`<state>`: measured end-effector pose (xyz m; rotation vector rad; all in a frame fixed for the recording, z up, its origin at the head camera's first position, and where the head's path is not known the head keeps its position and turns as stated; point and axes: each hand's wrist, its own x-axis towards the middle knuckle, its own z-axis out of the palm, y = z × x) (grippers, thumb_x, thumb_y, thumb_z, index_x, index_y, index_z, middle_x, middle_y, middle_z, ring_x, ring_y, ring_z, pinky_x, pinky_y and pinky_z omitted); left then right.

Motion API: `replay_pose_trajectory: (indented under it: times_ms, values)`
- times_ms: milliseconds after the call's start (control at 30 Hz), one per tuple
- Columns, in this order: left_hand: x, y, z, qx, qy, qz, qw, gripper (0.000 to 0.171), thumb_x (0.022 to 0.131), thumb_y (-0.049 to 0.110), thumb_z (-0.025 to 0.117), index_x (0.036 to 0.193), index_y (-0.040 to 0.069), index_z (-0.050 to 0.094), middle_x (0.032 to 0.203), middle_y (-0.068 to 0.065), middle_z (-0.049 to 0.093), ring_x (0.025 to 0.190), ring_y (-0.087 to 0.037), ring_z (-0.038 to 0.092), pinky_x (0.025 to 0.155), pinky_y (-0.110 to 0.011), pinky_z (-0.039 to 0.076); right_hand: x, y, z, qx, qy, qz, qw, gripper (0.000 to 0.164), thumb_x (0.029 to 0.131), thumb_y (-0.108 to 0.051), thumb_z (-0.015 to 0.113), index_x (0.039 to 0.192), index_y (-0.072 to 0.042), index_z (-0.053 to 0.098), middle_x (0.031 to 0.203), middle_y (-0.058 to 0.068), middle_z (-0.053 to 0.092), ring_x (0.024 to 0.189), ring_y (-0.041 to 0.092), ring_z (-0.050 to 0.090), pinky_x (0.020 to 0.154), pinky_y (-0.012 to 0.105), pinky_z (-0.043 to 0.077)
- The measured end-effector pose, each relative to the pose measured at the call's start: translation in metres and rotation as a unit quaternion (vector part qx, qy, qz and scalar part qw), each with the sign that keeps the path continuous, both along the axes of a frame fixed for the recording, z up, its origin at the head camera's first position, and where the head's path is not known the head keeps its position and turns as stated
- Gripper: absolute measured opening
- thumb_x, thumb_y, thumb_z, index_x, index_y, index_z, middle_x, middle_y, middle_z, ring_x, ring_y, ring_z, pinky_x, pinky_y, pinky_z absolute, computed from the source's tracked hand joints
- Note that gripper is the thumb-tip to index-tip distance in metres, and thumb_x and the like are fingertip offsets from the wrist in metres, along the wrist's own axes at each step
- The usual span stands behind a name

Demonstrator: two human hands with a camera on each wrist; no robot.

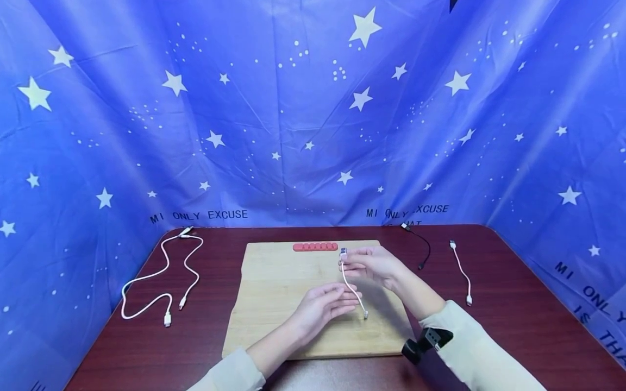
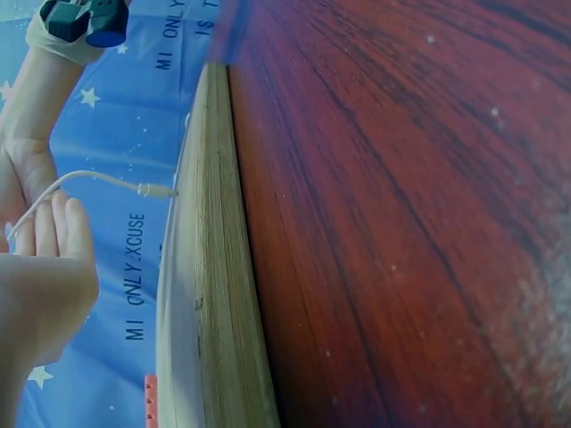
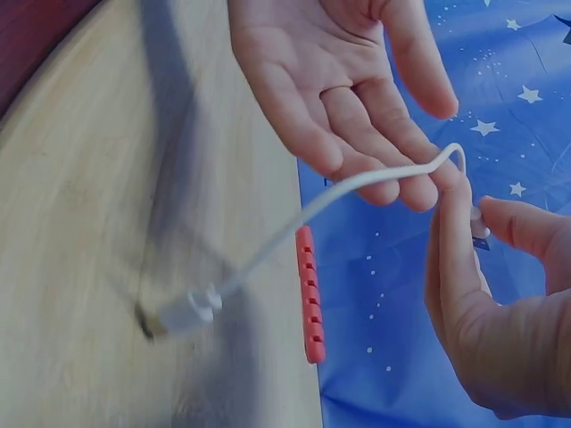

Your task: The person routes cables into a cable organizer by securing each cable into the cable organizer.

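Observation:
My right hand [image 1: 375, 266] pinches the USB-A plug [image 1: 343, 252] of a short white charging cable [image 3: 303, 217] between thumb and fingers, above the right part of a wooden board [image 1: 274, 304]. From there the cable hangs down past my left hand [image 1: 323, 307]. That hand is palm up with its fingers extended, and the cable runs across its fingertips in the right wrist view. The cable's free plug [image 3: 183, 312] dangles over the board, blurred. At the board's back edge lies a red slotted cable holder [image 1: 315, 247].
On the left of the dark red table [image 1: 205, 336] lies a long white cable [image 1: 168, 260]. To the right are a short black cable [image 1: 428, 248] and another short white cable [image 1: 461, 269]. A blue star-patterned curtain [image 1: 293, 108] encloses the back and sides.

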<state>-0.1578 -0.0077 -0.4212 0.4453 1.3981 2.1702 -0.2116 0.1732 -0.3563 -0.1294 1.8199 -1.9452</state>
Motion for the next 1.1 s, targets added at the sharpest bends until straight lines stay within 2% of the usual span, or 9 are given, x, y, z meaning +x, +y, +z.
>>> replay_pose_trajectory:
  times_ms: [133,233,333,533,667,833,967,1100]
  values:
    - [-0.001,0.001,-0.001,0.003,-0.008,0.017,0.9998,0.041,0.096,0.010,0.053,0.126,-0.016,0.049,0.122,-0.022,0.065,0.108,-0.020,0.067,0.101,-0.033,0.053,-0.006,-0.001,0.001,-0.012,0.003,-0.013,1.000,0.010,0.092,0.000,0.056,0.100,0.001,0.062,0.082,-0.001,0.073,0.080,0.009,0.071,0.080,0.022,0.060]
    - [-0.001,0.001,-0.003,-0.012,-0.011,0.026,0.9995,0.041,0.092,0.006,0.058,0.127,-0.015,0.050,0.119,-0.022,0.067,0.104,-0.016,0.069,0.098,-0.032,0.054,-0.009,0.000,-0.001,-0.021,0.006,-0.019,1.000,0.026,0.093,0.001,0.054,0.116,0.014,0.054,0.082,-0.001,0.073,0.080,0.008,0.071,0.081,0.022,0.060]
    - [0.001,0.000,-0.006,-0.039,-0.010,0.036,0.9985,0.042,0.091,0.004,0.059,0.126,-0.016,0.051,0.115,-0.022,0.069,0.102,-0.017,0.070,0.097,-0.036,0.055,-0.012,0.002,-0.003,-0.034,0.001,-0.019,0.999,0.034,0.093,0.002,0.053,0.122,0.019,0.047,0.082,0.000,0.074,0.080,0.009,0.071,0.081,0.023,0.060]
    - [0.007,-0.003,-0.010,-0.079,-0.017,0.031,0.9963,0.037,0.088,0.000,0.063,0.119,-0.017,0.056,0.107,-0.028,0.069,0.090,-0.020,0.073,0.088,-0.037,0.059,-0.019,0.008,-0.009,-0.042,-0.012,-0.010,0.999,0.014,0.093,0.003,0.052,0.105,0.002,0.059,0.083,0.000,0.074,0.081,0.010,0.071,0.083,0.025,0.060]
    - [0.008,-0.002,-0.009,-0.095,-0.026,0.026,0.9948,0.034,0.087,-0.003,0.063,0.117,-0.016,0.058,0.106,-0.032,0.067,0.081,-0.017,0.073,0.083,-0.036,0.061,-0.025,0.008,-0.015,-0.047,-0.022,-0.004,0.999,0.015,0.094,0.001,0.053,0.104,-0.001,0.063,0.083,-0.001,0.074,0.081,0.010,0.071,0.082,0.023,0.060]
    - [0.010,-0.003,-0.011,-0.126,-0.043,0.015,0.9910,0.029,0.085,-0.006,0.065,0.112,-0.014,0.062,0.101,-0.028,0.070,0.081,-0.018,0.073,0.082,-0.035,0.061,-0.030,0.007,-0.021,-0.058,-0.028,0.011,0.998,0.020,0.092,0.003,0.055,0.092,-0.010,0.071,0.081,0.000,0.075,0.078,0.011,0.072,0.077,0.022,0.060]
    - [0.011,-0.006,-0.013,-0.160,-0.021,0.004,0.9869,0.028,0.084,-0.004,0.066,0.110,-0.012,0.064,0.101,-0.026,0.071,0.085,-0.019,0.074,0.082,-0.034,0.061,-0.031,0.004,-0.024,-0.070,-0.035,0.018,0.997,0.028,0.091,0.008,0.055,0.085,-0.013,0.072,0.080,0.002,0.075,0.077,0.013,0.073,0.077,0.025,0.061]
    - [0.009,-0.009,-0.010,-0.182,-0.004,0.017,0.9832,0.027,0.082,-0.004,0.068,0.108,-0.011,0.066,0.100,-0.024,0.072,0.086,-0.020,0.074,0.080,-0.030,0.061,-0.033,-0.001,-0.023,-0.075,-0.037,0.023,0.996,0.028,0.092,0.007,0.052,0.086,-0.012,0.071,0.080,0.001,0.075,0.077,0.011,0.072,0.078,0.024,0.061]
